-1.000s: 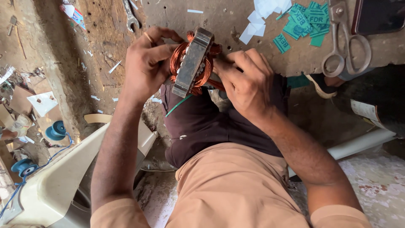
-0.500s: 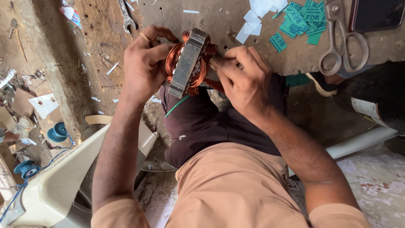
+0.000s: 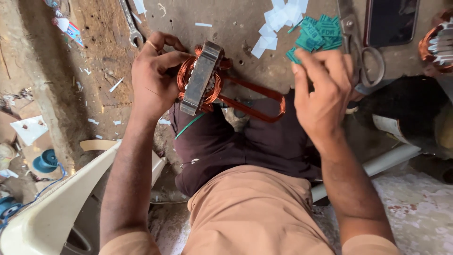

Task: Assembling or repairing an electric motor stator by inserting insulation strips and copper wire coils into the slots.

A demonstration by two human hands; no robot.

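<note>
My left hand (image 3: 153, 78) grips a metal motor stator (image 3: 202, 78) wound with copper wire, held on edge against the worn bench top (image 3: 226, 28). A long loop of copper coil (image 3: 257, 101) hangs out of the stator to the right, over my dark shirt. My right hand (image 3: 323, 87) is off the stator and reaches up to a pile of green paper slips (image 3: 316, 33), fingertips touching its near edge; whether it pinches a slip is hidden.
White paper slips (image 3: 278, 19) lie left of the green ones. Scissors (image 3: 358, 47) and a dark phone (image 3: 391, 21) sit to the right, another copper-wound stator (image 3: 436, 47) at the far right. A spanner (image 3: 132, 26) lies top left. A cream plastic chair (image 3: 52, 208) stands lower left.
My right hand has let go of the stator and moved right and up to the green slips, uncovering the copper loop. The left hand keeps its grip. The view has shifted.
</note>
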